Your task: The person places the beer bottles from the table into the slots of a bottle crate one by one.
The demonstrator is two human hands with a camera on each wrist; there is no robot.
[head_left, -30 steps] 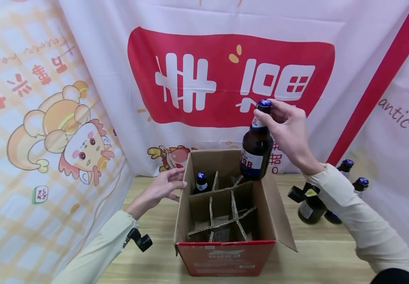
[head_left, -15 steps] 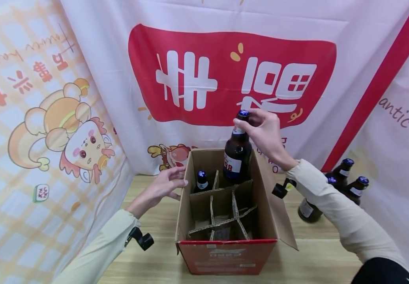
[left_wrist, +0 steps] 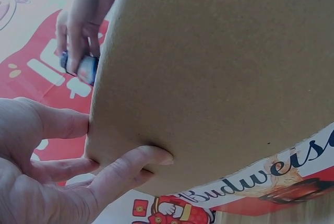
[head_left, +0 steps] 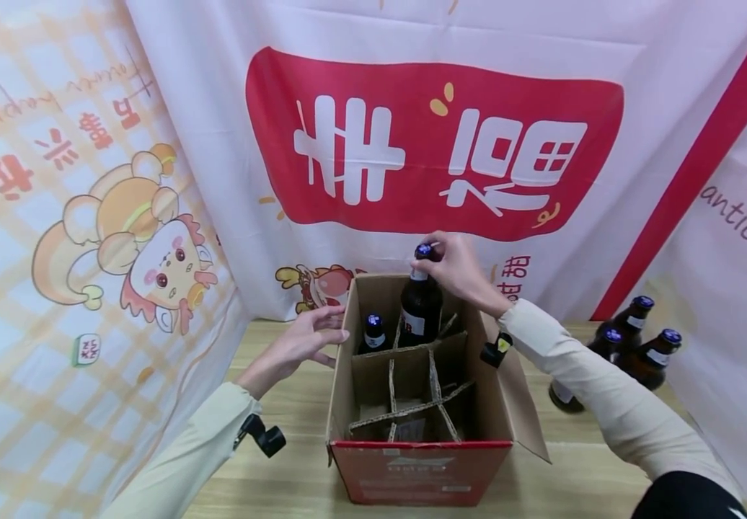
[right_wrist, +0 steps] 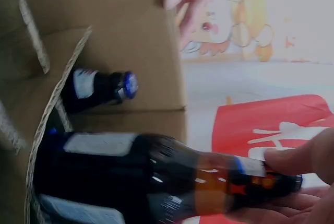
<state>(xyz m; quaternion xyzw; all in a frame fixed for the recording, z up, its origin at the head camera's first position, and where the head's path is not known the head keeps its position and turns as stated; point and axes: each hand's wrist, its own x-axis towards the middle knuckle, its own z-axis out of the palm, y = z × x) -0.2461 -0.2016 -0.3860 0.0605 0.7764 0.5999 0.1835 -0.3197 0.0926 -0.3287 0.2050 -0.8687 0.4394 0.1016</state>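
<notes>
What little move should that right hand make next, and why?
I'd probably ease the held bottle straight down. The right hand has it by the neck, its lower part is already inside the carton behind the divider, yet its cap sits clearly higher than that of the neighbouring bottle.

Left arm (head_left: 182, 443): stretched forward from my left side.
Left grip (head_left: 295, 342): my fingers (left_wrist: 130, 164) spread, gently bent, holding.
Right arm (head_left: 600, 382): slants forward from my right.
Right grip (head_left: 463, 272): farther forward, my thumb (right_wrist: 302, 159) pinching against bent fingers.
</notes>
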